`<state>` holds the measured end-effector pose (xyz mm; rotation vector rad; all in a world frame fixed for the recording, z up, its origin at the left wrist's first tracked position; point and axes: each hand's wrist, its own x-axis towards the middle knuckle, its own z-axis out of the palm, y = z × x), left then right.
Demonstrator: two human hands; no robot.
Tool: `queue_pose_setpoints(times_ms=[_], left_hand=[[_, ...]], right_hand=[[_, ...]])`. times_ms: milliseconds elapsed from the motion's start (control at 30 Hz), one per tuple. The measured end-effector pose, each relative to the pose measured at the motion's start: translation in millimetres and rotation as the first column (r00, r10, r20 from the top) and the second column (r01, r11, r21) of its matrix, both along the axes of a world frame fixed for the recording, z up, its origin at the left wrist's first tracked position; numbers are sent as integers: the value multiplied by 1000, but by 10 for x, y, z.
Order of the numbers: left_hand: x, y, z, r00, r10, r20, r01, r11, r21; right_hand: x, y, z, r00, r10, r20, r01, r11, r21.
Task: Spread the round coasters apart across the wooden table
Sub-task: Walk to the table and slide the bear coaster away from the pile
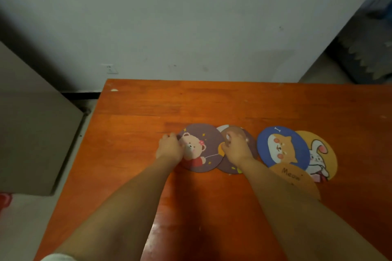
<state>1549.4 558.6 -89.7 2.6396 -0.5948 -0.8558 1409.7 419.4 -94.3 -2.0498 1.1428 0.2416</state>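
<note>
Several round coasters lie in an overlapping row on the orange-brown wooden table. A purple bear coaster is at the left; my left hand curls over its left edge. It overlaps a brown coaster, on which my right hand rests with bent fingers. Whether either hand actually grips its coaster I cannot tell. To the right sit a blue dog coaster, a yellow rabbit coaster partly beneath it, and an orange "Meow" coaster half hidden by my right forearm.
The table's back edge meets a pale wall with a socket. A grey cabinet stands left of the table. Dark objects sit on the floor at the far right.
</note>
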Motion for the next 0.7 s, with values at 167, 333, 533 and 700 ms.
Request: queue_pose_setpoints(times_ms=[167, 333, 533, 700], left_hand=[[-64, -182, -32, 990, 143, 0, -143, 989, 35], [-52, -200, -133, 955, 294, -33, -295, 954, -51], [-45, 32, 49, 894, 414, -173, -445, 870, -213], [-120, 296, 235, 824, 456, -336, -555, 768, -319]], right_hand=[[213, 46, -55, 989, -59, -135, 49, 996, -78], [275, 19, -89, 988, -63, -143, 56, 997, -58], [204, -99, 105, 996, 38, -75, -46, 992, -117], [129, 85, 338, 1000, 21, 15, -21, 1000, 3]])
